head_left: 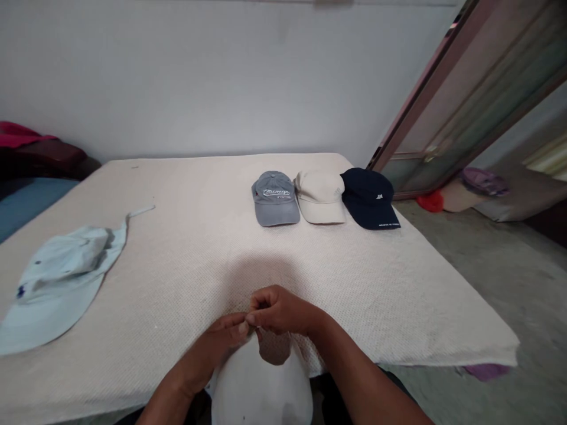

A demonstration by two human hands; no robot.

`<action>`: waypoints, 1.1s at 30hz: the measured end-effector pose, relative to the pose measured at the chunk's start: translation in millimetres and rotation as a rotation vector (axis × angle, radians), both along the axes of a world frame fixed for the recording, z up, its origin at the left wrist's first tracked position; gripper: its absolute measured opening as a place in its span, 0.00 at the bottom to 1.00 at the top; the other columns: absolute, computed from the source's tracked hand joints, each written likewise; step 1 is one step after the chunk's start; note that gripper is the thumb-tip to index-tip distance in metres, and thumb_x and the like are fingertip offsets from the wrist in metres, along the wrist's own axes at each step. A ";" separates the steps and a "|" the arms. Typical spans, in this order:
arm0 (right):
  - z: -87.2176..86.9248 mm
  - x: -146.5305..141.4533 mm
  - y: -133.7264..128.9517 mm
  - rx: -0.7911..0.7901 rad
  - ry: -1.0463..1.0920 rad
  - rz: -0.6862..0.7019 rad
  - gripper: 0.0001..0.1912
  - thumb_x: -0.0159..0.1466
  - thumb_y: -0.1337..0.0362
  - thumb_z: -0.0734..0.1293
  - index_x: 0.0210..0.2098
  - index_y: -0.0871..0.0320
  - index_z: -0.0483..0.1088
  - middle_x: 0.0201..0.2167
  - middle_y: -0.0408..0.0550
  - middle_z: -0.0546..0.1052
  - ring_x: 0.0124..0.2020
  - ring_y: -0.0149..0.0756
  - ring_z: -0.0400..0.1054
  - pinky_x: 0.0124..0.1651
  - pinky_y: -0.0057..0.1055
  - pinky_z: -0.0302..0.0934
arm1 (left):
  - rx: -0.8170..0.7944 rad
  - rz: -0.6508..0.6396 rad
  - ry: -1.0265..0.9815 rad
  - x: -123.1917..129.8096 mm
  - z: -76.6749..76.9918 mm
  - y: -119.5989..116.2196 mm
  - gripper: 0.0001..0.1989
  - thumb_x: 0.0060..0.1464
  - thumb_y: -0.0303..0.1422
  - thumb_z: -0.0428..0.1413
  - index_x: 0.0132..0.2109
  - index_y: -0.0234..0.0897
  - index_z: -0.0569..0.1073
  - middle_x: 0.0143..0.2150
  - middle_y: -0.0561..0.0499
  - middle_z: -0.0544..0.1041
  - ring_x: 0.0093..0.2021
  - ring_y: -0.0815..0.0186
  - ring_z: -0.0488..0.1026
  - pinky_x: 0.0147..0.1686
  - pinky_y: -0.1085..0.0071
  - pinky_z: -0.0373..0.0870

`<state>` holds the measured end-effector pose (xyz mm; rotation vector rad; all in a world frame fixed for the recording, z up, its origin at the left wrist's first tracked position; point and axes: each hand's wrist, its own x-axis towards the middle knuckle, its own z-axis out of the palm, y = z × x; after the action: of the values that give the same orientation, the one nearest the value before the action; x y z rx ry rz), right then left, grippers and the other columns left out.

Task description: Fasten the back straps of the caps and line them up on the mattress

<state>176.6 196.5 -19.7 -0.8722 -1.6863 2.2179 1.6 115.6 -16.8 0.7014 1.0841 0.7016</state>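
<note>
At the near edge of the table, a white cap (261, 383) has its rounded crown toward me and its arched back opening facing away. My left hand (225, 336) is closed on the cap's edge beside that opening. Thumb and fingers of my right hand (277, 310) are pinched together and meet the left fingertips there, seemingly on the strap. The strap itself is mostly hidden by the fingers.
A pale blue cap (66, 277) lies at the left, its strap loose. Toward the back right, a grey cap (275, 200), a beige cap (319, 198) and a navy cap (370, 198) stand in a row on the cream-covered table (186, 236). A wall (212, 82) rises behind.
</note>
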 end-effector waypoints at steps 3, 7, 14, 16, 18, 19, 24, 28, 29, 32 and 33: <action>1.1 0.1 -0.4 0.005 0.006 -0.001 0.10 0.57 0.61 0.67 0.24 0.60 0.64 0.16 0.36 0.64 0.15 0.20 0.53 0.16 0.20 0.47 | 0.002 0.022 -0.023 0.4 1.1 0.2 0.15 0.50 0.40 0.58 0.43 0.39 0.79 0.38 0.48 0.80 0.42 0.59 0.73 0.47 0.64 0.63; 1.9 -0.1 -1.9 -0.004 -0.009 -0.017 0.09 0.57 0.62 0.66 0.25 0.60 0.65 0.16 0.36 0.63 0.14 0.20 0.53 0.17 0.20 0.46 | 0.046 0.035 0.002 1.0 4.3 0.2 0.15 0.49 0.41 0.59 0.42 0.40 0.79 0.39 0.48 0.80 0.44 0.59 0.71 0.48 0.65 0.62; 0.0 -3.5 -1.9 -0.037 -0.044 -0.070 0.09 0.56 0.61 0.66 0.25 0.60 0.64 0.15 0.36 0.64 0.14 0.20 0.52 0.16 0.20 0.45 | 0.097 0.081 0.027 0.2 -4.4 0.7 0.15 0.49 0.40 0.59 0.42 0.37 0.78 0.41 0.46 0.79 0.46 0.57 0.71 0.50 0.63 0.60; 2.0 -5.2 -2.0 -0.058 -0.048 -0.110 0.10 0.56 0.61 0.66 0.25 0.60 0.64 0.15 0.36 0.63 0.13 0.20 0.51 0.16 0.20 0.45 | 0.102 0.108 0.019 0.5 -6.3 1.1 0.15 0.49 0.39 0.58 0.42 0.36 0.78 0.41 0.45 0.79 0.44 0.57 0.71 0.49 0.62 0.61; 5.4 -6.8 -3.2 -0.083 -0.024 -0.142 0.11 0.55 0.59 0.67 0.24 0.60 0.63 0.14 0.36 0.63 0.13 0.20 0.51 0.15 0.20 0.44 | 0.116 0.122 0.004 2.0 -4.5 0.8 0.15 0.50 0.39 0.57 0.41 0.35 0.78 0.40 0.45 0.79 0.43 0.57 0.71 0.47 0.62 0.62; 7.2 -7.3 -4.3 -0.095 0.000 -0.154 0.12 0.55 0.59 0.67 0.24 0.59 0.62 0.14 0.36 0.63 0.12 0.20 0.51 0.15 0.20 0.43 | 0.121 0.127 -0.005 3.1 -2.2 0.1 0.14 0.50 0.39 0.57 0.40 0.35 0.78 0.39 0.45 0.78 0.42 0.57 0.71 0.47 0.62 0.62; 12.9 -7.7 -13.6 -0.134 0.091 -0.180 0.12 0.55 0.58 0.67 0.24 0.59 0.61 0.14 0.36 0.65 0.11 0.20 0.51 0.14 0.20 0.43 | 0.154 0.145 -0.101 11.7 16.0 -7.7 0.13 0.52 0.38 0.53 0.37 0.35 0.77 0.36 0.46 0.77 0.39 0.57 0.70 0.46 0.61 0.63; 13.0 -6.3 -22.1 -0.161 0.089 -0.191 0.11 0.55 0.59 0.67 0.25 0.59 0.62 0.14 0.37 0.66 0.11 0.20 0.51 0.14 0.20 0.42 | 0.143 0.113 -0.082 14.4 23.9 -15.0 0.13 0.51 0.40 0.54 0.36 0.35 0.77 0.37 0.45 0.77 0.42 0.56 0.69 0.48 0.61 0.62; 13.0 -5.8 -24.1 -0.168 0.081 -0.198 0.11 0.54 0.59 0.67 0.25 0.59 0.62 0.14 0.37 0.65 0.11 0.20 0.51 0.14 0.20 0.42 | 0.156 0.099 -0.053 14.1 24.2 -16.5 0.14 0.50 0.41 0.54 0.36 0.36 0.77 0.37 0.45 0.77 0.42 0.56 0.69 0.48 0.61 0.61; 13.3 -3.4 -29.5 -0.194 0.078 -0.231 0.12 0.52 0.60 0.68 0.25 0.59 0.62 0.15 0.35 0.62 0.12 0.20 0.53 0.15 0.21 0.42 | 0.216 0.073 0.020 13.4 24.8 -20.3 0.15 0.48 0.44 0.56 0.35 0.37 0.78 0.38 0.45 0.77 0.44 0.54 0.68 0.49 0.61 0.60; 13.2 -2.0 -31.1 -0.202 0.084 -0.238 0.12 0.52 0.59 0.69 0.25 0.59 0.62 0.15 0.35 0.62 0.13 0.21 0.54 0.15 0.21 0.42 | 0.222 0.070 0.024 14.4 25.3 -21.0 0.15 0.47 0.45 0.57 0.34 0.38 0.78 0.38 0.45 0.77 0.44 0.53 0.68 0.49 0.61 0.60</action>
<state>174.6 165.4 -6.5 -0.9558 -1.2651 2.2502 16.0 94.6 8.5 0.8660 1.0666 0.8851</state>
